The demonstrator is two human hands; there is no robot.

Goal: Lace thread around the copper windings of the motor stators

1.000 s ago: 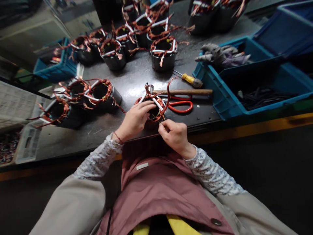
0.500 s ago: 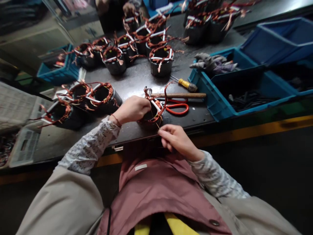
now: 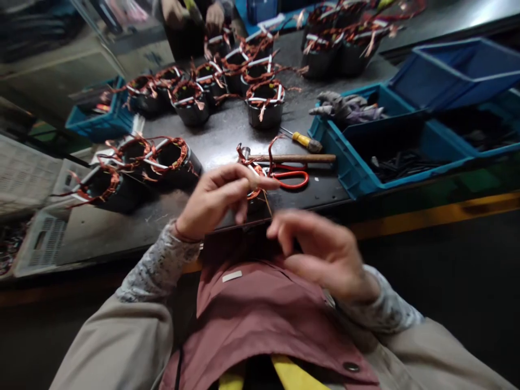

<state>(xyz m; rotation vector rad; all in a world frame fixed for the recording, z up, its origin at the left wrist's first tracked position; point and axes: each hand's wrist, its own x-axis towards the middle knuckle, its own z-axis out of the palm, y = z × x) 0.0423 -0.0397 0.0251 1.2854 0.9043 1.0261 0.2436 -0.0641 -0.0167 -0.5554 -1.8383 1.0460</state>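
Observation:
A motor stator [image 3: 257, 203], a dark cylinder with copper windings, stands at the bench's front edge, partly hidden by my left hand [image 3: 225, 197]. My left hand is over its near left side, index finger stretched to the right across the windings and the other fingers loosely bent, with nothing visible in them. Lower right of it, my right hand [image 3: 320, 252] is blurred, thumb and fingers apart in a curve, holding nothing I can see. A thin light cord [image 3: 268, 205] runs down from the stator toward the right fingertips; whether it touches them I cannot tell.
Behind the stator lie a hammer [image 3: 294, 158], red-handled scissors [image 3: 293, 180] and a yellow-handled screwdriver [image 3: 303, 140]. More stators [image 3: 266, 114] stand behind and at left [image 3: 190, 168]. Blue bins [image 3: 345, 157] flank the right. A co-worker's hands [image 3: 214, 19] are at the far side.
My left hand has come out of the stator, moved nearer me and stretched its index finger. My right hand has let go of the cord, moved right and toward me, and opened.

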